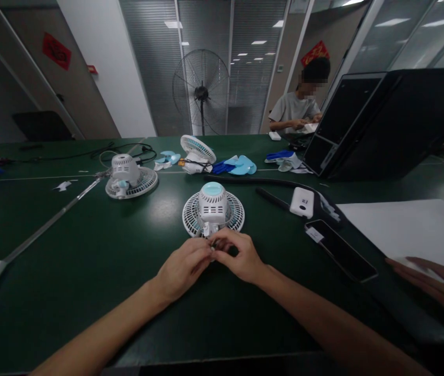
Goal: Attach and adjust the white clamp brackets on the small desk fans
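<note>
A small white fan [213,206] with a light-blue cap lies face down on its round grille, straight ahead of me. Just in front of its near edge, my left hand [185,265] and my right hand [240,253] meet fingertip to fingertip. Both hands are closed in a pinch around something small and pale, too small to name. Thin wire seems to run from the fan's base toward my fingers, though the fingers partly cover it.
Another face-down fan [126,175] lies left, and a tilted fan [196,154] stands behind. Light-blue fan blades [243,165], a white device [302,202], a phone [341,250] and a large black monitor [386,122] occupy the right. Another person's hand [433,284] rests at the right; a co-worker [298,109] sits behind.
</note>
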The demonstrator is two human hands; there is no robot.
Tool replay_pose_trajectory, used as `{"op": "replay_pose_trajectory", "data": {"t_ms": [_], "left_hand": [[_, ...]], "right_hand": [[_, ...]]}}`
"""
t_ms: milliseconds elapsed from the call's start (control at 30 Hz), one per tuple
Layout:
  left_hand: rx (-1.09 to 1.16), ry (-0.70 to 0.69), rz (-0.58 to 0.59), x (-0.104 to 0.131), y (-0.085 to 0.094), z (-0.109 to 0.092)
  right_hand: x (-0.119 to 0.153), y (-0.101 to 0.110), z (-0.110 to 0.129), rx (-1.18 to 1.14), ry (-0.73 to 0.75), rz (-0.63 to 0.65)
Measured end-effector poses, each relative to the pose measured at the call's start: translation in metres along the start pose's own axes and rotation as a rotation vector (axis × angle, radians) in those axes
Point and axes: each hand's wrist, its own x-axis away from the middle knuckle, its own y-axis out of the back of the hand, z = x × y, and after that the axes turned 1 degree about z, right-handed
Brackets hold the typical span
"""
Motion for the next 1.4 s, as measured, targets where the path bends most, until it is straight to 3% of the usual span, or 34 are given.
{"op": "replay_pose_trajectory", "data": {"t_ms": [167, 300, 367, 433, 500, 567, 667, 867, 1033, 1133, 1400], "left_hand": [[-0.064, -0.061, 0.050, 0.002, 0.004, -0.001], [-0.173, 0.063, -0.021, 0.000, 0.003, -0.011], [-0.249, 0.162, 0.078, -0.001, 0.005, -0.014], [-0.318, 0.261, 0.270, 0.000, 0.007, -0.014], [-0.328, 0.339, 0.429, 0.001, 0.009, -0.012], [-0.271, 0.402, 0.480, 0.002, 0.011, -0.010], [-0.083, 0.512, 0.407, 0.000, 0.015, -0.012], [0.309, 0.732, 0.080, -0.005, 0.017, -0.023], [0.580, 0.991, -0.111, 0.000, 0.008, -0.013], [0.632, 1.058, -0.122, 0.003, 0.005, -0.007], [0.392, 0.909, 0.017, 0.000, 0.008, -0.018]], "right_hand": [[-0.003, -0.002, 0.006, -0.004, 0.035, -0.074], [-0.002, 0.000, 0.002, -0.007, -0.045, -0.223], [-0.002, 0.002, -0.001, -0.014, -0.069, -0.345], [-0.003, 0.004, -0.004, -0.053, -0.086, -0.446], [-0.005, 0.004, -0.008, -0.120, -0.117, -0.488], [-0.007, 0.004, -0.011, -0.162, -0.164, -0.483], [-0.009, 0.005, -0.014, -0.126, -0.207, -0.456], [-0.010, 0.007, -0.013, 0.093, -0.101, -0.436], [-0.011, 0.007, -0.012, 0.130, -0.082, -0.416], [-0.011, 0.008, -0.010, 0.185, -0.042, -0.381], [-0.010, 0.008, -0.014, 0.150, -0.101, -0.479]]}}
